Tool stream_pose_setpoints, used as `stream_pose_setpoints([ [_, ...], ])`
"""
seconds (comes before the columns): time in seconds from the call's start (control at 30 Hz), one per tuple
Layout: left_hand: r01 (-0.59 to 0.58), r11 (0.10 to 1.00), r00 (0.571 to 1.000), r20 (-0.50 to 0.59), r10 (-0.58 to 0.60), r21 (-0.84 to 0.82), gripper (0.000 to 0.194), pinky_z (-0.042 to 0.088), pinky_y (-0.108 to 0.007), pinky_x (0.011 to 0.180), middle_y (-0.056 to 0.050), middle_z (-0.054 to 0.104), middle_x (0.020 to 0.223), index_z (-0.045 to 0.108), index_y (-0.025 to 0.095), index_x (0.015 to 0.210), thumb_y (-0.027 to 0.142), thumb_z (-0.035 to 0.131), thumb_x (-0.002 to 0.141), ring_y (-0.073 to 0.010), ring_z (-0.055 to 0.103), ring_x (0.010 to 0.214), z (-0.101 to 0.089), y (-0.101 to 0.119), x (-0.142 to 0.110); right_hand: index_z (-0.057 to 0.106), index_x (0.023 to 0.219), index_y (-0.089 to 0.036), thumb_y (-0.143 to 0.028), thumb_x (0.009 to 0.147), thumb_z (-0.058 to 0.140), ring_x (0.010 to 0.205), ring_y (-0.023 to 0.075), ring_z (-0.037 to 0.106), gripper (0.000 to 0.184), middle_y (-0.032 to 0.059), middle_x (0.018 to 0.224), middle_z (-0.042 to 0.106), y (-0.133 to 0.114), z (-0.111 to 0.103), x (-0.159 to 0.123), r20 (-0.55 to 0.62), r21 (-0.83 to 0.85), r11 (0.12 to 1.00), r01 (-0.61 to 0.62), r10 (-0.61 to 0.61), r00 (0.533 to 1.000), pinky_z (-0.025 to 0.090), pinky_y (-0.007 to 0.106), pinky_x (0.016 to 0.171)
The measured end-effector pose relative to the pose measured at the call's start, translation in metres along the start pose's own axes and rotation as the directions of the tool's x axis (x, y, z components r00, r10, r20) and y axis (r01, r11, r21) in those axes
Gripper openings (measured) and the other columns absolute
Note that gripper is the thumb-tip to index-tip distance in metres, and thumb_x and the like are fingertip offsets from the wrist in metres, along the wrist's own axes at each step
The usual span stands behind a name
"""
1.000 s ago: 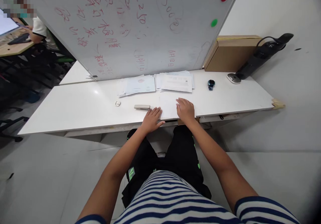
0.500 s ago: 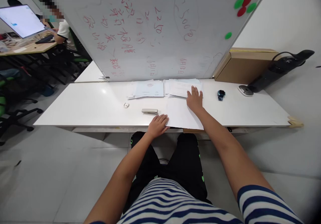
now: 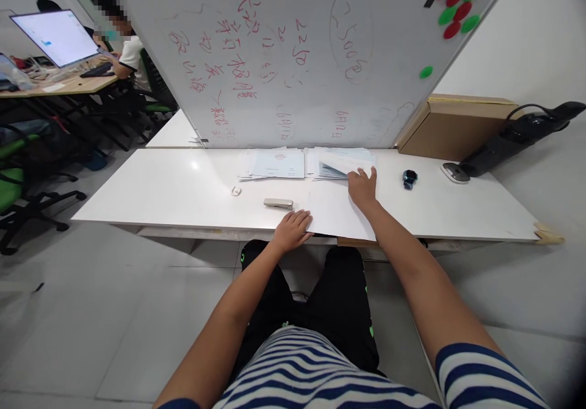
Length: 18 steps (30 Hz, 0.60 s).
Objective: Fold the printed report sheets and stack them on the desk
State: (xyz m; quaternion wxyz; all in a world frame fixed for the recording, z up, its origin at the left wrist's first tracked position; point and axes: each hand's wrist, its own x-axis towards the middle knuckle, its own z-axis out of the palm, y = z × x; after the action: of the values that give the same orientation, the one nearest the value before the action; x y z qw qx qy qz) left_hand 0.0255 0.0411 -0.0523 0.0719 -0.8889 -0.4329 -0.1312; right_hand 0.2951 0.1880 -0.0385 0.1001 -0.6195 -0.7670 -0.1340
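Observation:
My left hand (image 3: 293, 230) lies flat with fingers spread on the left edge of a white sheet (image 3: 336, 217) at the table's front edge. My right hand (image 3: 363, 187) reaches to the right paper stack (image 3: 341, 162) at the back and pinches its top sheet, whose near edge is lifted. A second paper stack (image 3: 274, 165) lies to the left of it. A grey stapler (image 3: 278, 203) rests just left of and beyond my left hand.
White table (image 3: 151, 189) under a leaning whiteboard (image 3: 293, 55). A small white object (image 3: 236, 191), a dark smartwatch (image 3: 409, 178), a mouse (image 3: 455, 173), a cardboard box (image 3: 458, 128) and a black device (image 3: 517, 134) lie around. A person sits at a far-left desk (image 3: 59, 82).
My right hand moved from the near sheet out to the right stack and now lifts its top sheet. My left hand stayed on the near sheet. The view tilted upward.

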Motion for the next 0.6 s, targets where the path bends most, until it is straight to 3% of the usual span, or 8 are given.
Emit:
stream_pose_setpoints([
  [0.13,-0.006,1.0,1.0,-0.016,0.006,0.014,0.051,0.032,-0.038,0.107,-0.012,0.048,0.139,0.049,0.015,0.131,0.046,0.043,0.091,-0.0237,0.043,0.129,0.001,0.0,0.0,0.06,0.106,-0.014,0.0,0.083,0.031,0.121,0.0255,0.051,0.04,0.0119,0.089,0.07,0.003,-0.007,0.001,-0.151,0.058,0.998,-0.019,0.028,0.988,0.012,0.058,0.108],
  [0.27,-0.011,1.0,0.999,-0.034,0.011,0.004,0.051,0.032,-0.038,0.106,-0.012,0.049,0.138,0.05,0.015,0.13,0.047,0.042,0.091,-0.0239,0.044,0.128,0.002,-0.001,0.0,0.063,0.093,-0.019,-0.014,0.091,0.032,0.115,0.0257,0.055,0.032,0.0102,0.081,0.069,0.002,-0.016,0.002,-0.223,0.143,0.989,0.021,0.011,0.975,0.015,0.056,0.108],
  [0.43,-0.012,1.0,0.999,-0.033,0.012,-0.006,0.051,0.031,-0.039,0.106,-0.013,0.049,0.138,0.049,0.015,0.131,0.047,0.043,0.091,-0.0247,0.044,0.128,0.002,-0.001,0.0,0.061,0.081,-0.022,-0.022,0.091,0.039,0.105,0.0235,0.058,0.024,0.0086,0.087,0.069,0.002,-0.017,0.002,-0.242,0.205,0.978,0.028,0.023,0.97,0.025,0.047,0.105],
  [0.6,-0.014,1.0,0.999,-0.031,0.014,-0.014,0.052,0.031,-0.039,0.106,-0.013,0.049,0.139,0.048,0.014,0.132,0.047,0.042,0.092,-0.0247,0.043,0.129,0.003,-0.001,-0.001,0.06,0.077,-0.017,-0.027,0.089,0.046,0.075,0.0205,0.057,0.021,0.008,0.073,0.065,0.003,-0.015,0.004,-0.18,0.215,0.976,-0.016,0.056,0.982,0.034,0.039,0.094],
])
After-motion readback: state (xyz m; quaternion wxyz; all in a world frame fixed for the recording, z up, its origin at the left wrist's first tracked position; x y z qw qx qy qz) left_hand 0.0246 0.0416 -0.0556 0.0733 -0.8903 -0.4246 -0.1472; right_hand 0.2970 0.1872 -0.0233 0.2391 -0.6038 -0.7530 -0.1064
